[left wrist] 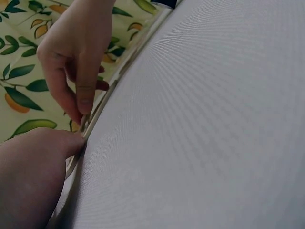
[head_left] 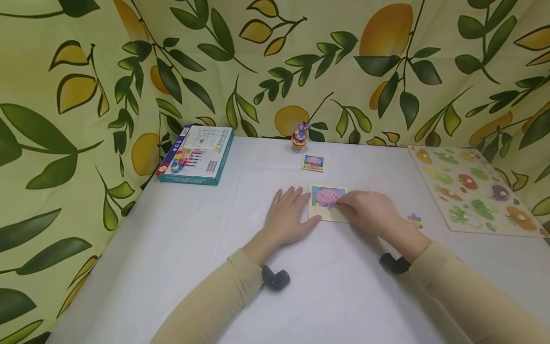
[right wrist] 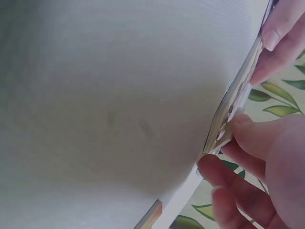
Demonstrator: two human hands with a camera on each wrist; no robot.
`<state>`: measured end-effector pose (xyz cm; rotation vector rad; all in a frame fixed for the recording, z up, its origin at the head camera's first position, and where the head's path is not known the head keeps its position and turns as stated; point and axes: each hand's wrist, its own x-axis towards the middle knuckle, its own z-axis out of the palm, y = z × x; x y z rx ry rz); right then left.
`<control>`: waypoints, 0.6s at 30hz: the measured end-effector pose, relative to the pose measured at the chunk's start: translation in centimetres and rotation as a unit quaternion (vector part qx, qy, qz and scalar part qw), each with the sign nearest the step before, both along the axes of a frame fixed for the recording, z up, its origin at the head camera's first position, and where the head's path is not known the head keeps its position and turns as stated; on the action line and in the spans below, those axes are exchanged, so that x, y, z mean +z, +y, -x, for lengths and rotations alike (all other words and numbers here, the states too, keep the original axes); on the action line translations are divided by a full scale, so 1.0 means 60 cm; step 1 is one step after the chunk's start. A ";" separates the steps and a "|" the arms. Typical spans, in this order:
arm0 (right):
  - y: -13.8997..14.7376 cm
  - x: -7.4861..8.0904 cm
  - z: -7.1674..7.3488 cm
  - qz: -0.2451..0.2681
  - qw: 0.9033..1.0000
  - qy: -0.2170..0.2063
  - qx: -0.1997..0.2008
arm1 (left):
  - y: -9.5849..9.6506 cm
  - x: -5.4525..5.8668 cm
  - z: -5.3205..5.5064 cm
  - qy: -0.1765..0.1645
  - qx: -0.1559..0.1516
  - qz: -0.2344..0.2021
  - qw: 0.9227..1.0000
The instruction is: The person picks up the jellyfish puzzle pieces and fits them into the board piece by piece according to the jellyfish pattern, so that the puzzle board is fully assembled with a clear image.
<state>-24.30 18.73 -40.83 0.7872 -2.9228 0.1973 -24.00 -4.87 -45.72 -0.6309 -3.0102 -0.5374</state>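
A small square jigsaw puzzle (head_left: 321,214) with a pink octopus picture lies on the white table. My left hand (head_left: 290,217) rests flat at its left side, fingers spread, thumb and index finger at the board's edge. Over the right part of the puzzle, my right hand (head_left: 369,210) pinches a puzzle piece (right wrist: 223,137) between thumb and fingers. In the head view that piece is mostly hidden under the fingers. Right of the right hand lies a loose puzzle piece (head_left: 415,220), coloured purple and yellow.
Behind the puzzle lie a small octopus picture card (head_left: 313,163) and a purple rabbit figurine (head_left: 299,137). A boxed bead toy (head_left: 195,155) sits at the back left. A vegetable peg board (head_left: 477,191) lies on the right. Patterned cloth (head_left: 275,62) hangs behind the table.
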 end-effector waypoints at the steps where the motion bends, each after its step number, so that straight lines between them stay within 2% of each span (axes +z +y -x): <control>1: 0.000 -0.001 0.000 0.000 1.000 0.001 -0.001 | 0.000 0.000 0.000 0.000 0.000 -0.001 1.000; 10: -0.001 -0.007 0.006 -0.007 1.000 -0.009 -0.020 | 0.001 -0.001 0.001 0.002 -0.003 0.001 1.000; 14: -0.006 -0.005 0.011 -0.018 0.999 -0.027 -0.033 | 0.000 0.001 0.001 0.001 -0.001 0.000 1.000; 18: -0.006 -0.005 0.014 -0.001 0.998 -0.042 -0.037 | 0.001 0.002 0.001 -0.004 0.000 0.001 1.000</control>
